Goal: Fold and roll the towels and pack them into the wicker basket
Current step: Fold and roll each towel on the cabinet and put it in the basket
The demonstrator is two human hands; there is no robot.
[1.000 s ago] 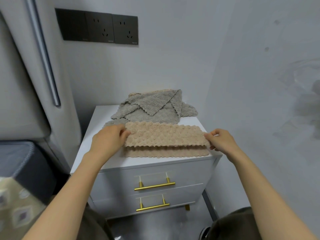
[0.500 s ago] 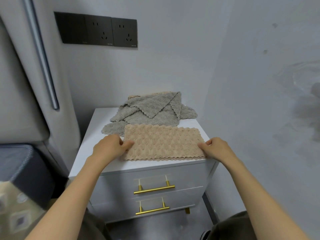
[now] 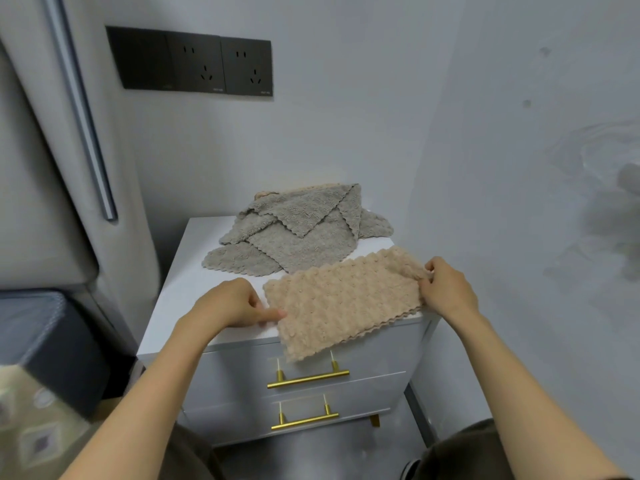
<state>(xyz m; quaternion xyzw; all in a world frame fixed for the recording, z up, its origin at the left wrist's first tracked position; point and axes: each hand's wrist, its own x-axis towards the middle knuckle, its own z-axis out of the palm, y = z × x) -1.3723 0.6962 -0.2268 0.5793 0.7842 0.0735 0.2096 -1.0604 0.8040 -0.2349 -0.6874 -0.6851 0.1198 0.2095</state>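
A beige towel [image 3: 341, 301], folded into a long strip, lies slanted across the front of the white cabinet top [image 3: 194, 268], its left end hanging over the front edge. My right hand [image 3: 445, 287] pinches the strip's right end, lifting it slightly. My left hand [image 3: 233, 304] rests on the cabinet top with its fingertips touching the strip's left edge. Behind it, several grey towels [image 3: 294, 233] lie in a loose pile, with a bit of beige cloth showing at the pile's back. No wicker basket is in view.
The cabinet has two drawers with gold handles [image 3: 308, 379]. Walls close it in behind and to the right. A black socket panel [image 3: 194, 62] is on the back wall. A grey padded headboard [image 3: 38, 188] and dark bedding [image 3: 45, 341] stand to the left.
The beige strip has swung from lying square along the front edge to a slant, its left end now hanging over the front. My right hand has lifted the right end.
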